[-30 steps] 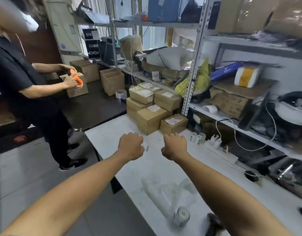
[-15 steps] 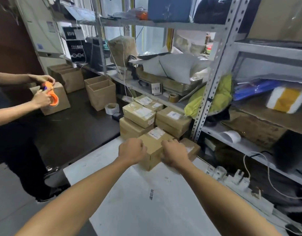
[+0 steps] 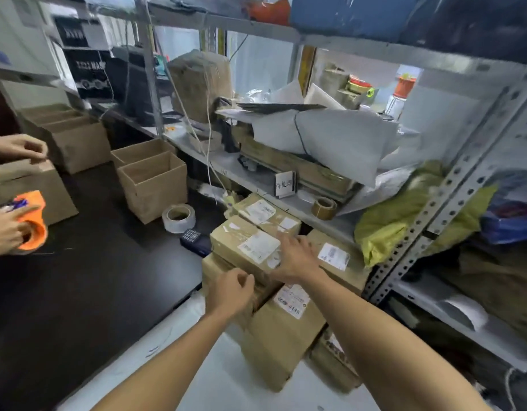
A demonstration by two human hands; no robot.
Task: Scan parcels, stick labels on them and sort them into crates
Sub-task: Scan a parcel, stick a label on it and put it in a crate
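Right hand (image 3: 294,259) spread flat on the top parcel (image 3: 244,244); left hand (image 3: 231,292) loosely curled, holding nothing.

Brown parcels (image 3: 244,247), white labels (image 3: 258,247), orange dispenser (image 3: 33,221).

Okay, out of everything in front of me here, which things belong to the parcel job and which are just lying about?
Job:
- stacked labelled parcels
- right hand reaching over the top parcel
- left hand at the stack's side

Lying about:
- clear tape roll
- brown tape roll
- open empty cartons
- green bag
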